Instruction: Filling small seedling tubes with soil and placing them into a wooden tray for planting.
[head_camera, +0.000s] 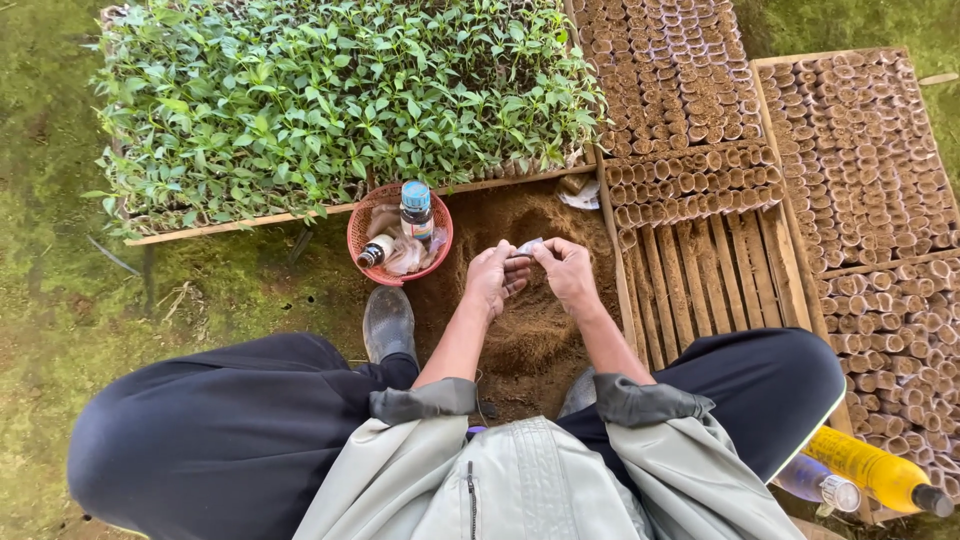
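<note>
My left hand (493, 278) and my right hand (566, 272) meet over a heap of brown soil (530, 330), both pinching a small pale plastic pot sleeve (529, 246) between the fingertips. Both hands are dusted with soil. I squat above the heap with my knees wide apart. To the right lies a wooden slatted tray (715, 265) whose far part holds several rows of small soil-filled pots (690, 180); its near slats are bare.
A red basket (372, 262) with bottles stands left of the hands. A tray of green seedlings (330, 90) fills the far left. More trays of filled pots (860, 160) lie right. A yellow bottle (875, 470) and a clear bottle (815, 482) rest by my right knee.
</note>
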